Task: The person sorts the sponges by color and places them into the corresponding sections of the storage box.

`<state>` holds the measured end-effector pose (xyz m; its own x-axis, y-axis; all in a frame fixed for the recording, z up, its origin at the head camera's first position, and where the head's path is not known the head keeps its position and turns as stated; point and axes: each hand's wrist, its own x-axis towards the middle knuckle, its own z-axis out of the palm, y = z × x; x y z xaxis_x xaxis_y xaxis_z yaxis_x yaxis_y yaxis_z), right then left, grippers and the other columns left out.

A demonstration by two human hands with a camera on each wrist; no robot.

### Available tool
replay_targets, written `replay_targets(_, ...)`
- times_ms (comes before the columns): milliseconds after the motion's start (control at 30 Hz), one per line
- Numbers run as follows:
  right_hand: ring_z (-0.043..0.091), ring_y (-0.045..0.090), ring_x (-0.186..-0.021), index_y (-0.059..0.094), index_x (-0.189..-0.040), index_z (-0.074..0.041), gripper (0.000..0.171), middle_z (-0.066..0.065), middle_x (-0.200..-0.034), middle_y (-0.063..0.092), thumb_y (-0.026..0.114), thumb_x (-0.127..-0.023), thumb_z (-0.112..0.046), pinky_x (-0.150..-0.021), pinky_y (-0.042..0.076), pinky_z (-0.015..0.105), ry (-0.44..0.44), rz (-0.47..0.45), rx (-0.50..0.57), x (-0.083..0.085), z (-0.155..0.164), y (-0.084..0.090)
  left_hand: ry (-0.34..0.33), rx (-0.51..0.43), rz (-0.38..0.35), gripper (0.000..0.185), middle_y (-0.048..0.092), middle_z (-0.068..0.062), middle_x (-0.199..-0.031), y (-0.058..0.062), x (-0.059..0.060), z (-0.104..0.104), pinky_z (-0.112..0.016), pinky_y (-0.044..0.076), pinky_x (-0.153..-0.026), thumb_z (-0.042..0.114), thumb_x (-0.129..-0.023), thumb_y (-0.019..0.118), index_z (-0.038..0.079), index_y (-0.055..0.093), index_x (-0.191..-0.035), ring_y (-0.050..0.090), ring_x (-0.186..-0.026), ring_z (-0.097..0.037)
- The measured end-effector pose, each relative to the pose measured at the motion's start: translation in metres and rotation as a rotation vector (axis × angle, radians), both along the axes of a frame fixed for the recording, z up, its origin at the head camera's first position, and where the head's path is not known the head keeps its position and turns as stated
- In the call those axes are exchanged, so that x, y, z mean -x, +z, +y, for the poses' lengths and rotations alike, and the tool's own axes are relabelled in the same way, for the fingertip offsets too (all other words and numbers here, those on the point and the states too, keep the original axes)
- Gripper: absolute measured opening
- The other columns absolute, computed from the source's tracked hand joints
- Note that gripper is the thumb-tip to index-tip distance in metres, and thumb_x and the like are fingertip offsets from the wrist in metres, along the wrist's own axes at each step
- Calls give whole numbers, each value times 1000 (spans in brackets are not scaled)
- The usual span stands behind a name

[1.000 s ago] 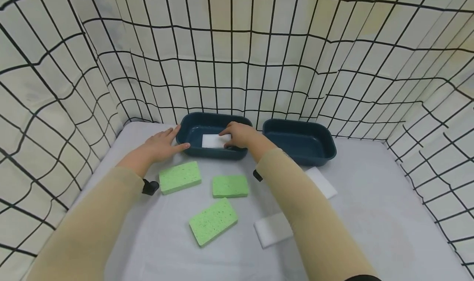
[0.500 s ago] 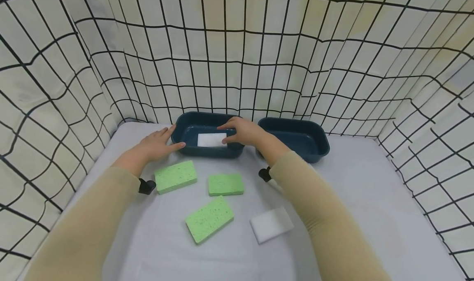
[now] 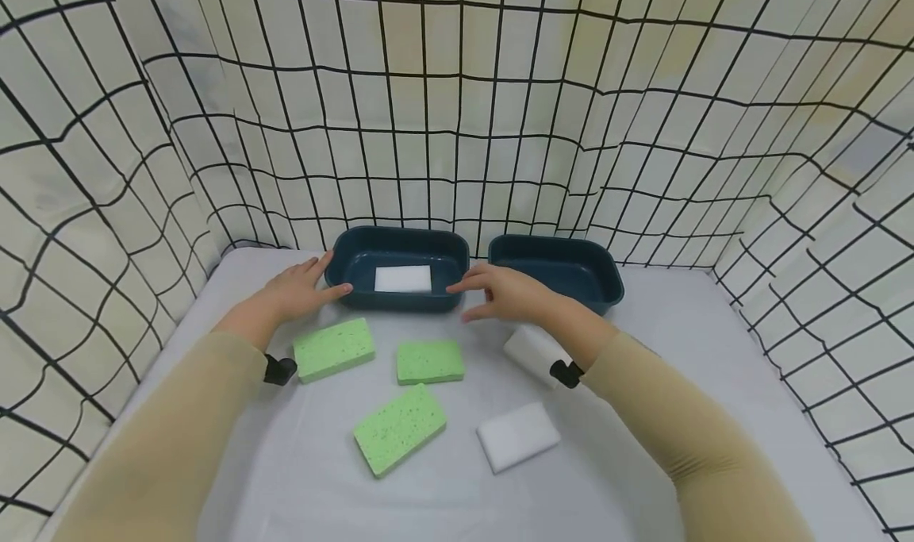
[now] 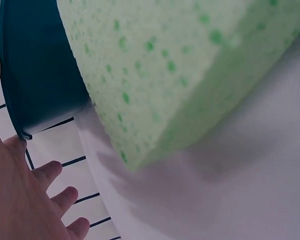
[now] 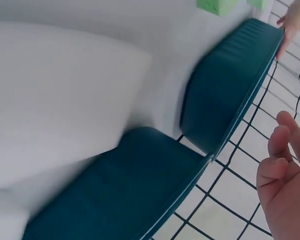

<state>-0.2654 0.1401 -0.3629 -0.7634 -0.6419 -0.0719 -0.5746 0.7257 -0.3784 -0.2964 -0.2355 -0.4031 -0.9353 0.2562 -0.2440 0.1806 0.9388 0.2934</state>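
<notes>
Head view, centre of the frame: the left hand lies flat on the white tabletop, fingers straight, thumb and forefinger touching the left end of the left tub, a dark teal one. It holds nothing. The right hand hovers just right of that tub's near right corner, fingers spread and relaxed, empty; whether a fingertip touches the rim cannot be told. Inside the left tub a white sponge lies flat on the bottom. A second teal tub stands just to the right, close beside the first.

Lower in the frame, three green sponges lie on the table: one near the left wrist, one in the middle, one lower down and turned at an angle. Two more white sponges lie at the right: one partly under the right forearm, one lower, in the open.

The left wrist view adds a close look at the green sponge filling the upper frame, with the tub's outer wall at upper left and the open palm at lower left beside it. The right wrist view shows both tubs from outside, the nearer and the farther, a blurred white sponge at left, and the loosely open fingers at lower right against the grid-patterned backdrop.
</notes>
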Motion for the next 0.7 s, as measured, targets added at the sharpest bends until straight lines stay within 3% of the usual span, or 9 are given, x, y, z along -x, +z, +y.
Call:
replay_targets(167, 11, 53, -81, 63, -136, -31, 52, -3, -134, 55, 76, -87, -41, -69, 48, 26, 21, -20, -13, -25, 25, -7, -2, 12, -3, 103, 6, -33, -159, 0, 0, 2, -71, 12, -112, 78, -92, 29, 7, -3, -159, 8, -142, -58)
replay_targets(400, 20, 57, -87, 65, -134, -26, 54, -5, -131, 56, 80, -84, -37, -68, 49, 26, 26, -78, -17, -60, 62, -14, 12, 7, -11, 102, 6, -33, -159, 0, 0, 2, -71, 11, -111, 78, -93, 29, 8, -4, -159, 8, -142, -58)
replay_targets(700, 19, 58, -83, 66, -133, -26, 56, -8, -128, 58, 83, -81, -36, -68, 48, 24, 13, -79, 16, -91, 99, -21, 7, 0, -12, 102, 4, -34, -159, 3, -3, 1, -72, 10, -111, 78, -92, 29, 9, -6, -159, 7, -141, -59)
